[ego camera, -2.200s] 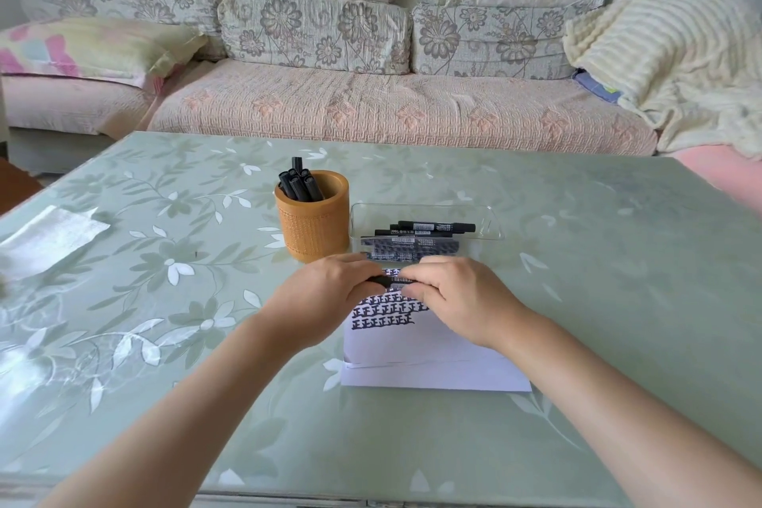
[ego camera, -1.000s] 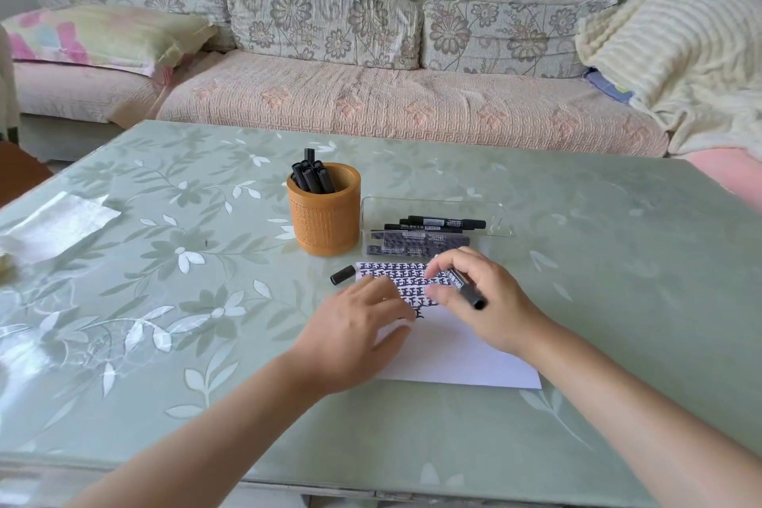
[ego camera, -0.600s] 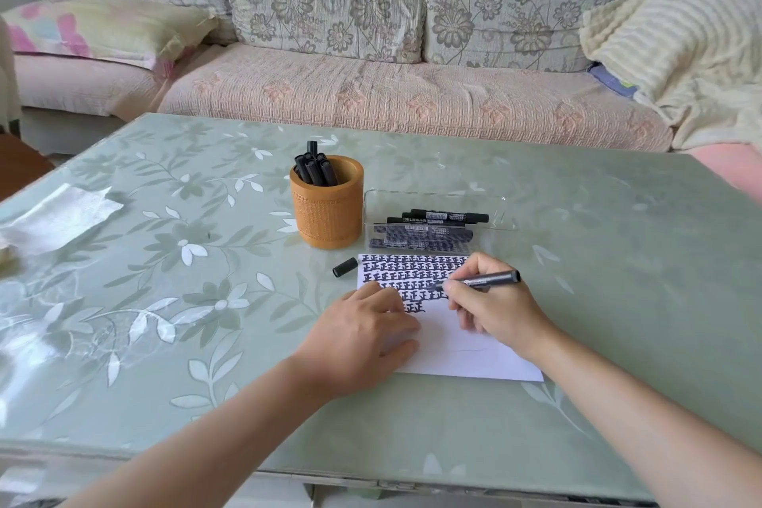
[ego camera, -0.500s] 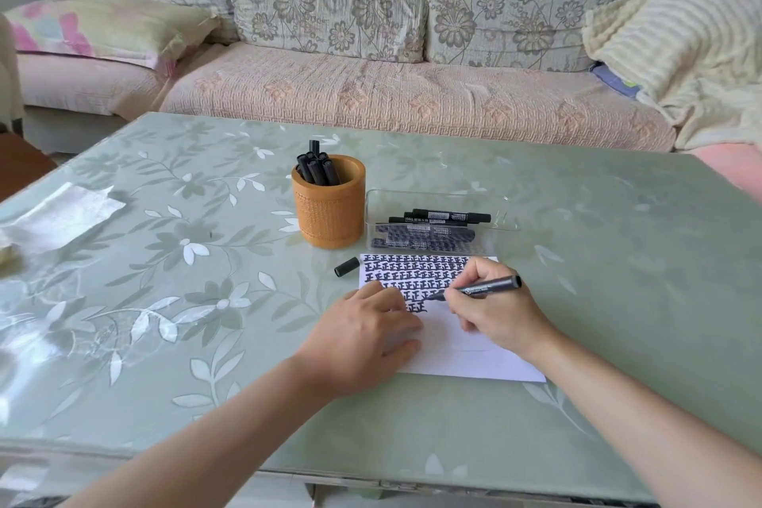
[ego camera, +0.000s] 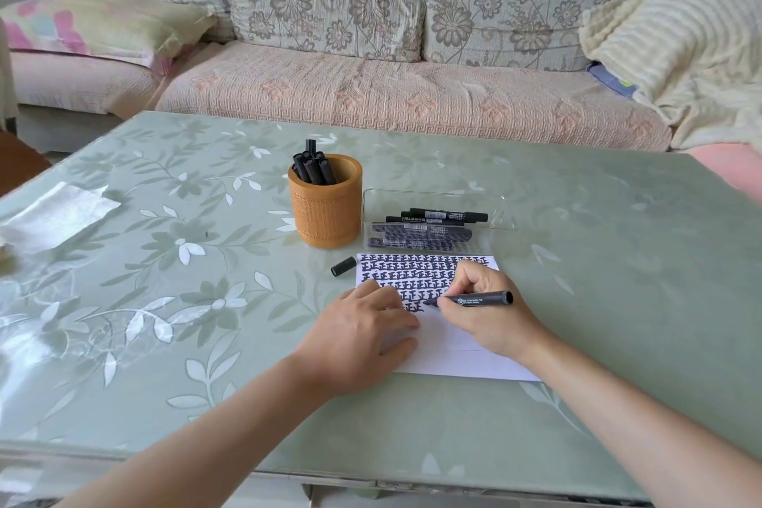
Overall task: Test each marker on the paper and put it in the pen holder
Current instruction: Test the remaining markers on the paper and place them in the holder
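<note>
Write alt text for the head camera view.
The right hand writes with an uncapped black marker on paper that the left hand steadies. Its cap lies beside an orange pen holder of markers; more fill a clear tray.

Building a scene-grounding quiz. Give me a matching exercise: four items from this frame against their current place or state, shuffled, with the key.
Items:
1. loose marker cap
2. uncapped marker
3. orange pen holder
4. clear plastic tray

Places or states:
A. lying on the table left of the paper
B. holds markers lying flat
C. held in the right hand, tip on the paper
D. holds markers standing upright

Pairs: 1-A, 2-C, 3-D, 4-B
</note>
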